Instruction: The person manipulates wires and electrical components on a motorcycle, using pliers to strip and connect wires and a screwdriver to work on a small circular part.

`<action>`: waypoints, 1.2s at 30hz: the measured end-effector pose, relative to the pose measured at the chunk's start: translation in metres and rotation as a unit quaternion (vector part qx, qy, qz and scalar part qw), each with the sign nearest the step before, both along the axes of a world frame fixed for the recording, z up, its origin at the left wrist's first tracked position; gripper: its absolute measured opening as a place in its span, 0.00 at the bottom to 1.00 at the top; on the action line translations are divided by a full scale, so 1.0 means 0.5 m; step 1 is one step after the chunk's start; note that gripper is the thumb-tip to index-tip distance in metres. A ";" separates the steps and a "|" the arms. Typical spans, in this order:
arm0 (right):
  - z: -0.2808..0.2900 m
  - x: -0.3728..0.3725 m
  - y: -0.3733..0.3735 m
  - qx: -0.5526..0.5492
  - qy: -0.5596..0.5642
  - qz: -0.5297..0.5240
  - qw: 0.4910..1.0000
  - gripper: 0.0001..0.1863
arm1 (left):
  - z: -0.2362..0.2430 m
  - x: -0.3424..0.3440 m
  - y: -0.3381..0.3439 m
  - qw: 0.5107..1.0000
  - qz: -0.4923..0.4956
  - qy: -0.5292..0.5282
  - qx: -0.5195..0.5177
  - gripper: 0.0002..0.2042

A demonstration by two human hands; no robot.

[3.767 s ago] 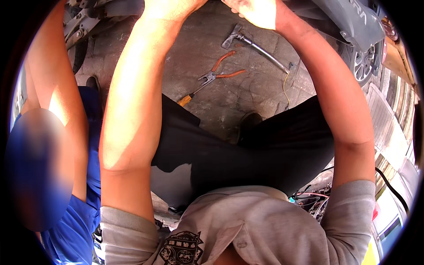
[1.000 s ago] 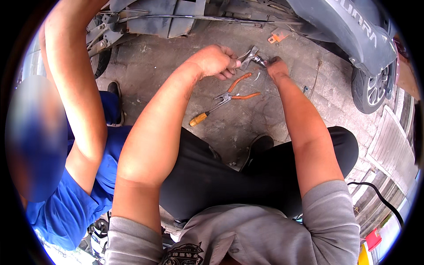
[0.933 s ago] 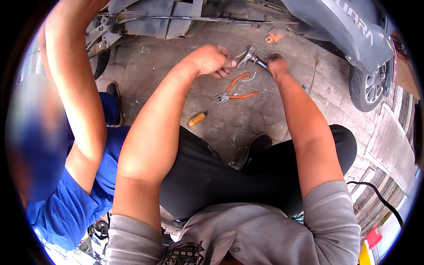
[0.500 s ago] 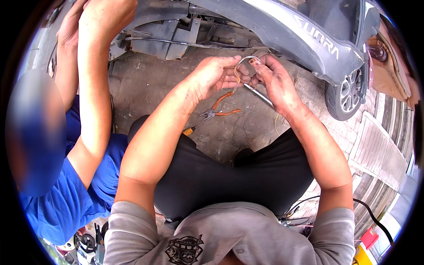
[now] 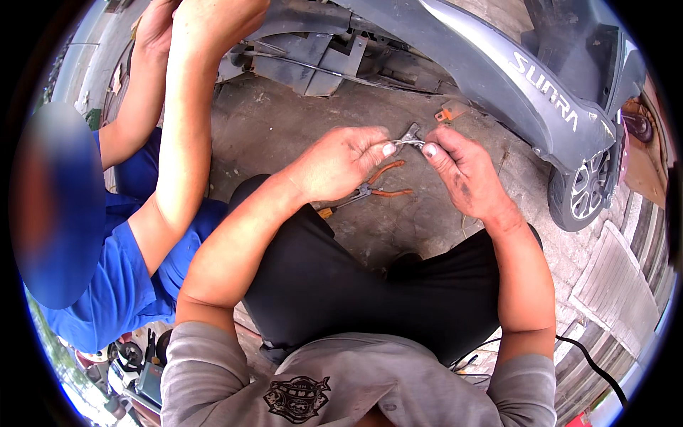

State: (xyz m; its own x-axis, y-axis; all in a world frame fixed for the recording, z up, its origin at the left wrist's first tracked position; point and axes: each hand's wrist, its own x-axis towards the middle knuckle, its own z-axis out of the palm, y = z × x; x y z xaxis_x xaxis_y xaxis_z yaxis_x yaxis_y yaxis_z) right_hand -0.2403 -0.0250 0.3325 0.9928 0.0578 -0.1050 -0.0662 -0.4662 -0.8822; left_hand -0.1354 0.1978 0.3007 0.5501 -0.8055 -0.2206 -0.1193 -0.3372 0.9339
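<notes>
My left hand (image 5: 356,160) pinches one end of a short bent wire (image 5: 408,141) between thumb and fingers. My right hand (image 5: 459,167) grips the other end, thumb pressed over it. Both hands are in front of me above my crossed legs. On the stained pavement behind the wire lies a hammer (image 5: 413,130), mostly hidden by my hands. Nearer me lie orange-handled pliers (image 5: 388,192) and a yellow-handled screwdriver (image 5: 326,212), partly hidden by my knee.
A grey vehicle body panel (image 5: 491,64) and wheel (image 5: 576,199) fill the upper right. A small orange piece (image 5: 445,114) lies under it. A co-worker in blue (image 5: 114,270) sits close at my left, arms raised. A ridged mat (image 5: 615,277) and black cable (image 5: 597,363) are at right.
My hands came down to the hammer, then lifted nearer me with the wire; in the last half second they turned more knuckles-up and drew the loop flatter. The co-worker's arms shifted rightward.
</notes>
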 end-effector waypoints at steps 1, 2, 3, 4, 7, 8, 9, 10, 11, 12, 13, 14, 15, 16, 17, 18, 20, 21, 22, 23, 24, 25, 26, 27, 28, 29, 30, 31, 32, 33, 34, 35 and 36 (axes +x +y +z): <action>-0.008 -0.004 0.001 0.005 0.021 0.027 0.999 0.11 | -0.004 0.005 0.018 0.995 -0.027 -0.087 0.039 0.14; -0.012 -0.005 0.002 0.010 0.040 0.055 0.998 0.11 | 0.003 0.011 0.029 0.980 -0.053 -0.174 0.078 0.14; -0.010 -0.004 0.004 0.055 0.070 0.044 0.995 0.11 | 0.012 0.023 0.025 0.975 -0.062 -0.180 0.114 0.12; -0.007 0.001 -0.006 0.140 0.113 0.049 0.982 0.10 | 0.003 0.037 0.019 0.968 -0.039 -0.241 0.062 0.12; 0.042 0.030 -0.019 0.293 0.172 0.057 0.939 0.10 | -0.011 0.082 0.001 0.899 0.079 -0.426 -0.060 0.13; 0.044 0.031 -0.008 0.252 0.142 0.049 0.956 0.10 | 0.001 0.089 -0.012 0.860 0.151 -0.480 -0.082 0.14; 0.045 0.032 0.003 0.211 0.111 0.040 0.970 0.10 | 0.008 0.091 -0.024 0.812 0.221 -0.530 -0.103 0.15; 0.045 0.034 0.016 0.170 0.079 0.030 0.982 0.10 | 0.003 0.071 -0.031 0.809 0.332 -0.482 -0.050 0.15; 0.045 0.041 0.037 0.058 0.003 0.029 0.998 0.09 | -0.004 0.062 -0.029 0.866 0.398 -0.292 -0.080 0.15; 0.038 0.049 0.052 0.000 -0.041 0.034 0.999 0.08 | -0.014 0.056 -0.025 0.885 0.444 -0.087 -0.108 0.16; 0.024 0.061 0.065 -0.058 -0.084 0.039 0.994 0.08 | -0.026 0.059 -0.014 0.905 0.415 0.051 -0.080 0.16; 0.015 0.070 0.073 -0.119 -0.127 0.042 0.984 0.08 | -0.021 0.064 -0.020 0.907 0.391 0.123 -0.099 0.16; 0.013 0.075 0.082 -0.151 -0.142 0.033 0.978 0.08 | -0.014 0.068 -0.027 0.903 0.366 0.195 -0.116 0.17; 0.009 0.078 0.088 -0.135 -0.142 0.017 0.981 0.08 | -0.006 0.075 -0.032 0.893 0.337 0.266 -0.132 0.18; 0.005 0.082 0.093 -0.118 -0.144 0.005 0.983 0.08 | 0.003 0.091 -0.036 0.888 0.321 0.296 -0.143 0.17; 0.003 0.085 0.099 -0.101 -0.145 -0.007 0.984 0.08 | 0.000 0.104 -0.041 0.862 0.332 0.342 -0.172 0.17; 0.003 0.079 0.115 -0.036 -0.106 -0.039 0.993 0.08 | -0.017 0.126 -0.051 0.800 0.349 0.430 -0.229 0.17; 0.002 0.077 0.119 -0.003 -0.086 -0.055 0.995 0.08 | -0.027 0.131 -0.051 0.791 0.346 0.447 -0.234 0.15; 0.000 0.080 0.119 0.024 -0.062 -0.062 0.996 0.09 | -0.038 0.137 -0.053 0.786 0.350 0.449 -0.243 0.15; -0.003 0.081 0.119 0.051 -0.034 -0.072 0.996 0.09 | -0.041 0.135 -0.056 0.779 0.353 0.454 -0.249 0.14; -0.009 0.082 0.118 0.078 -0.006 -0.081 0.994 0.10 | -0.044 0.133 -0.059 0.773 0.356 0.460 -0.254 0.13; -0.027 0.085 0.116 0.116 -0.034 -0.090 0.989 0.11 | -0.046 0.134 -0.063 0.770 0.356 0.459 -0.264 0.11; -0.037 0.086 0.116 0.151 -0.031 -0.096 0.983 0.11 | -0.046 0.138 -0.065 0.775 0.347 0.458 -0.264 0.11; -0.043 0.087 0.116 0.186 -0.029 -0.102 0.977 0.11 | -0.047 0.145 -0.066 0.779 0.338 0.457 -0.265 0.11; -0.045 0.089 0.116 0.220 -0.027 -0.108 0.969 0.11 | -0.047 0.150 -0.068 0.783 0.329 0.456 -0.266 0.11; -0.047 0.090 0.121 0.227 -0.030 -0.116 0.966 0.11 | -0.046 0.151 -0.068 0.780 0.330 0.461 -0.267 0.11; -0.049 0.088 0.126 0.234 -0.034 -0.111 0.965 0.11 | -0.046 0.150 -0.069 0.776 0.331 0.466 -0.268 0.11; -0.053 0.085 0.129 0.240 -0.039 -0.106 0.964 0.11 | -0.045 0.152 -0.069 0.772 0.332 0.470 -0.270 0.11; -0.058 0.083 0.132 0.247 -0.044 -0.101 0.963 0.11 | -0.050 0.155 -0.068 0.768 0.328 0.476 -0.274 0.11; -0.065 0.084 0.132 0.225 -0.050 -0.097 0.968 0.12 | -0.055 0.158 -0.067 0.765 0.324 0.483 -0.279 0.11; -0.068 0.083 0.134 0.217 -0.049 -0.094 0.970 0.12 | -0.060 0.162 -0.066 0.761 0.320 0.489 -0.284 0.11; -0.069 0.083 0.135 0.208 -0.048 -0.091 0.973 0.12 | -0.056 0.162 -0.068 0.764 0.322 0.490 -0.270 0.10; -0.068 0.083 0.136 0.199 -0.048 -0.089 0.975 0.12 | -0.055 0.164 -0.068 0.769 0.315 0.490 -0.263 0.10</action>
State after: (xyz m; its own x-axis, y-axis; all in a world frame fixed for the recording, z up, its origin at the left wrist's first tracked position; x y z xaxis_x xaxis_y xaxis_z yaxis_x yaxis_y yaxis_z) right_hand -0.1990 0.0431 0.2986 0.9950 -0.0981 -0.0161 -0.0235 -0.0745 -0.9969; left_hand -0.0535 0.1639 0.2734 0.6445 -0.5675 -0.5124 0.7615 0.4154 0.4976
